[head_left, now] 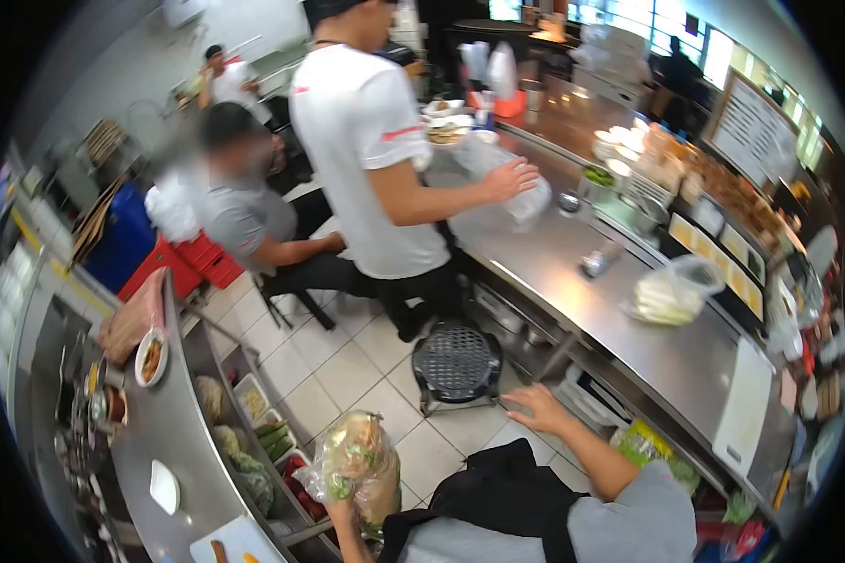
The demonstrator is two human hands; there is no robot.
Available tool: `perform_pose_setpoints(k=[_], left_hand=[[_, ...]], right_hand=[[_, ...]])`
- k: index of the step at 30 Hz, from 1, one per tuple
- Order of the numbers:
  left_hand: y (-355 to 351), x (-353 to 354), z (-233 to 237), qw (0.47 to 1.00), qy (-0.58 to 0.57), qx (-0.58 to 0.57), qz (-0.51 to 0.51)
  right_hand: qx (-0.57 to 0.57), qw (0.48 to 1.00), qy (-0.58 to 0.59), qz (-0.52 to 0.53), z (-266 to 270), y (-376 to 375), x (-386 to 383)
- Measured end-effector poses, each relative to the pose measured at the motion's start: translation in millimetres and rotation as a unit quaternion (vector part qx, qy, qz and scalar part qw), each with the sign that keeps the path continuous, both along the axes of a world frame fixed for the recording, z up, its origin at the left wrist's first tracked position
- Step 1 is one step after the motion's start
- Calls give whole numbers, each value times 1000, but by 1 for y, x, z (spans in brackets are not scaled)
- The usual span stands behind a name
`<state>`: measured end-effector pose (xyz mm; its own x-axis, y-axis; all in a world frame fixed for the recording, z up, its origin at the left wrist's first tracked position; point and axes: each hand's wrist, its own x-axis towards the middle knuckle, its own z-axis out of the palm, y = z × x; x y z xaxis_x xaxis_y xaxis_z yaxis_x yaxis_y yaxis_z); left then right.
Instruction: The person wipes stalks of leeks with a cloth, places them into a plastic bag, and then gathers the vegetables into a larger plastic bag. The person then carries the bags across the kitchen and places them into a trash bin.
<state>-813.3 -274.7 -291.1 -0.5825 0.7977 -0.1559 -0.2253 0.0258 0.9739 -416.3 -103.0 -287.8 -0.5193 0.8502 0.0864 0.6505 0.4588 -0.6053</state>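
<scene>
Your left hand [338,514] grasps the near end of a clear plastic bag of green and pale food [359,462]; its long axis runs away from you. Your right hand [538,405], released and spread, lies well apart, near the black perforated round stool [456,361].

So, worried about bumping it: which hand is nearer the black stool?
Right. The right hand is spread open just beside the black stool, on its counter side; the left hand is farther off, gripping a plastic bag of food.
</scene>
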Motion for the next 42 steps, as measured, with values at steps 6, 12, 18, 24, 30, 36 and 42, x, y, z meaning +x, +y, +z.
perform_pose_setpoints(k=[6,12,18,24,30,36,42], left_hand=[[14,-57,29,974,-134,24,179],[10,-107,42,921,-175,39,346],[59,-149,63,907,-72,27,414],[151,-204,84,966,67,-2,250],[234,-313,46,991,42,-17,124],[358,-429,59,987,-59,63,139],[471,-537,98,940,-186,144,245]], right_hand=[[-661,732,-140,-92,-204,-44,24],[-389,844,-319,186,-94,131,-133],[-12,901,113,418,99,201,-407],[181,798,153,554,108,163,-566],[127,883,66,447,73,225,-670],[112,941,163,275,126,312,-750],[-221,914,326,102,102,421,-774]])
